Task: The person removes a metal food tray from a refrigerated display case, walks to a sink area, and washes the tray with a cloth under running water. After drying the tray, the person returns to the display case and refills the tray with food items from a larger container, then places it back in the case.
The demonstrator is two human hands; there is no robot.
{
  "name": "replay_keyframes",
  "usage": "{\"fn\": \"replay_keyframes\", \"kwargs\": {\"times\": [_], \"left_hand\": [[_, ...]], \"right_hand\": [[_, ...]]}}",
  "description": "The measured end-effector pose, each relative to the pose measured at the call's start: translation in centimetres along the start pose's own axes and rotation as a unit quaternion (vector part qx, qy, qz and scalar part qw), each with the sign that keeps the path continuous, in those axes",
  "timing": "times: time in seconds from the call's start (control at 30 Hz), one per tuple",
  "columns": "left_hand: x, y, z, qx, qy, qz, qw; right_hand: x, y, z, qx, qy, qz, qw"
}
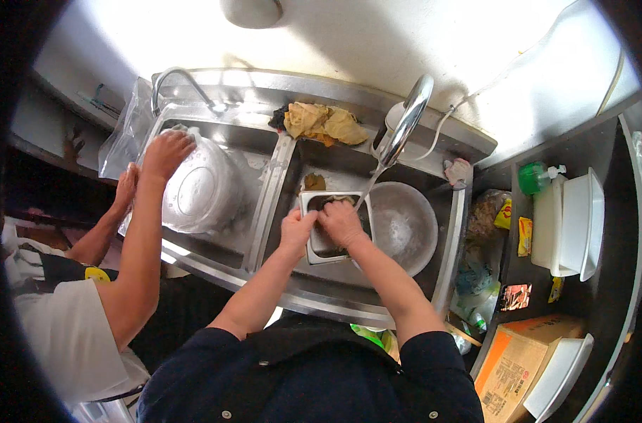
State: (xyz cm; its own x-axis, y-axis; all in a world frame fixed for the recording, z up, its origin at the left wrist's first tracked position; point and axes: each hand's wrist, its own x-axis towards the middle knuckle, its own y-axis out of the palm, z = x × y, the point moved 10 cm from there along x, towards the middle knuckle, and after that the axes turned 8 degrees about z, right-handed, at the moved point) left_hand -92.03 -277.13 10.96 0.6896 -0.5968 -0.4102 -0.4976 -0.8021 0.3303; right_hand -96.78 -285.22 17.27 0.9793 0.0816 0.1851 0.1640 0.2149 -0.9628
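Note:
My left hand (298, 228) grips the left rim of a rectangular stainless steel pan (327, 259) in the right sink basin. My right hand (341, 221) reaches into the pan, its fingers bent downward. A greenish, cloth-like piece shows at its fingertips; whether the hand grips it is hidden. Water runs from the chrome faucet (408, 119) onto the pan's right side, close to my right hand. Beside the pan, a round metal bowl (405, 227) rests in the same basin. A small brown pad or rag (314, 182) lies behind the pan.
At the left basin (241, 232), a co-worker's hand (170, 150) touches a large, wet, whitish round container (199, 190). Tan cloths (326, 122) lie on the back ledge. The right-hand shelf holds a green pump bottle (535, 177), white plastic tubs (580, 224), a phone (517, 297) and a cardboard box (517, 365).

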Motion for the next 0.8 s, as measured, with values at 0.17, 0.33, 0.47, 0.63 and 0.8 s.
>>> {"fn": "replay_keyframes", "kwargs": {"times": [0.17, 0.33, 0.47, 0.63, 0.8], "left_hand": [[0.6, -1.8, -1.7, 0.044, 0.036, -0.049, 0.997], [-0.2, 0.1, -4.0, 0.131, 0.108, -0.047, 0.984], [-0.5, 0.4, -4.1, 0.137, 0.13, -0.056, 0.98], [0.4, -1.9, -0.5, 0.053, -0.004, -0.076, 0.996], [-0.1, -4.4, 2.7, -0.067, -0.134, -0.103, 0.983]], "right_hand": [[-1.0, -0.3, -2.4, -0.047, 0.116, 0.124, 0.984], [-3.9, 2.4, -1.9, 0.231, 0.296, 0.222, 0.9], [-3.2, 1.8, 0.6, 0.391, 0.296, 0.119, 0.864], [-4.8, -1.5, -0.2, 0.548, 0.282, -0.001, 0.788], [-12.3, -8.5, -5.8, 0.682, 0.338, -0.217, 0.611]]}}
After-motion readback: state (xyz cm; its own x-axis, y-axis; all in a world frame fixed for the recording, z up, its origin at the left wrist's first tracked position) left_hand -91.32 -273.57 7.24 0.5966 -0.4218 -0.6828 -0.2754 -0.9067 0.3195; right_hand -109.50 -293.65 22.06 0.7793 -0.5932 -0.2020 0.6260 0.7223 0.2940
